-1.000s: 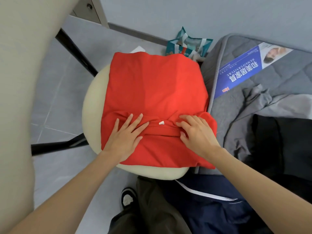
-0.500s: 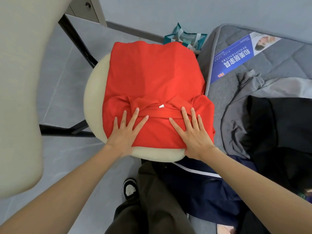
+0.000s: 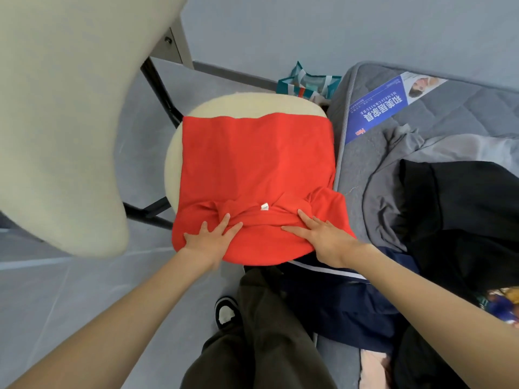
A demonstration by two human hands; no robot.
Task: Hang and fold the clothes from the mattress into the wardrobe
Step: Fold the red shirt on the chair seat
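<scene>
Illumination bright, soft and even; source out of view. Shadows faint and soft-edged. No glare. Red shirt [image 3: 252, 164] at centre is sharp but oversaturated, its folds flattened. Black garment [image 3: 463, 220] at right loses detail. Chair back [image 3: 61, 122], near left, is blurred. Wide-angle bowing along the mattress [image 3: 463, 113] edge; forearms [image 3: 112, 318] stretched at near corners.

Flat hands [image 3: 213, 238] [image 3: 323, 237] on red shirt [image 3: 252, 169] atop cream chair seat [image 3: 174, 164]
</scene>
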